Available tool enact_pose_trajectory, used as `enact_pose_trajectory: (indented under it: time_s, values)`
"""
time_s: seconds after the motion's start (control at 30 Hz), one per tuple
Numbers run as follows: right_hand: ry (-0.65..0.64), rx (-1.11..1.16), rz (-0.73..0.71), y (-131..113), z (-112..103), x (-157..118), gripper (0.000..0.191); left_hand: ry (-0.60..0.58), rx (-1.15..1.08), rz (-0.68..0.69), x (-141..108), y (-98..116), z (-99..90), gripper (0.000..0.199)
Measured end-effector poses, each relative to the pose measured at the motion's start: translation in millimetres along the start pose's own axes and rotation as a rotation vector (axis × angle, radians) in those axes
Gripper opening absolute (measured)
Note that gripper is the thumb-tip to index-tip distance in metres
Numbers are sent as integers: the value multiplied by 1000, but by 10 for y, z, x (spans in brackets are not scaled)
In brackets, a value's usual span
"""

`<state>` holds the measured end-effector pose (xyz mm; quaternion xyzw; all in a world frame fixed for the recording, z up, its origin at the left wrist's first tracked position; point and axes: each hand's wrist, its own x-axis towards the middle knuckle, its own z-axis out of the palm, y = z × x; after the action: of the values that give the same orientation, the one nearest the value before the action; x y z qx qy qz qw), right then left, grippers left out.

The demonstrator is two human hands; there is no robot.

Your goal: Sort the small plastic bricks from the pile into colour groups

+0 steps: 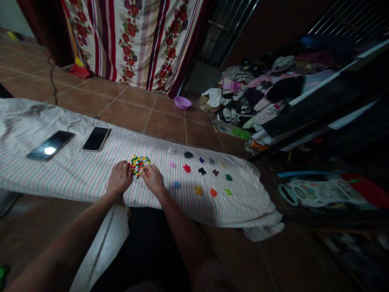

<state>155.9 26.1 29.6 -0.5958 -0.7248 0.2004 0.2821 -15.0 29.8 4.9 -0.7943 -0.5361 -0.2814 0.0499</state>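
Note:
A mixed pile of tiny coloured pieces (pixel 139 163), mostly yellow, green, red and white, lies on the striped cloth (pixel 121 140). My left hand (pixel 120 177) rests at the pile's left edge with its fingers curled in. At the lower right edge, my right hand (pixel 153 178) has thumb and fingertips pinched together; whatever is between them is too small to make out. To the right, small heaps sorted by colour sit in loose rows, among them a red heap (pixel 186 168), a light blue heap (pixel 176 185), a yellow heap (pixel 198 190) and an orange heap (pixel 213 192).
A phone (pixel 96 138) and a dark shiny tablet-like device (pixel 51 145) lie on the cloth at left. Beyond, a purple basin (pixel 182 102) stands on the tiled floor near a floral curtain (pixel 130 40). Piled clothes (pixel 258 89) fill the right background.

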Motion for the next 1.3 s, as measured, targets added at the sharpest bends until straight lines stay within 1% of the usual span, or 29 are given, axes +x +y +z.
enact_pose_trajectory:
  time_s: [0.17,0.3,0.4,0.67,0.83,1.0,1.3]
  values:
    - [-2,-9,24,52,-64,-78,15,6,-56,8,8,-12,-5,19]
    - [0,-37,16,128,-148,-146,17,24,-19,21,12,-11,-8,17]
    - [20,-51,19,228,-235,-202,19,39,17,39,7,-15,-4,16]
    - [202,-16,28,626,-445,-334,28,54,44,69,-7,-53,18,17]
    - [310,-10,27,878,-594,-409,31,80,112,106,-8,-44,5,18]
    - [419,5,42,1182,-843,-516,32,72,106,132,-16,-42,-1,17]
    - [638,-90,121,1786,-1444,-779,29,70,240,207,-27,-66,11,22]
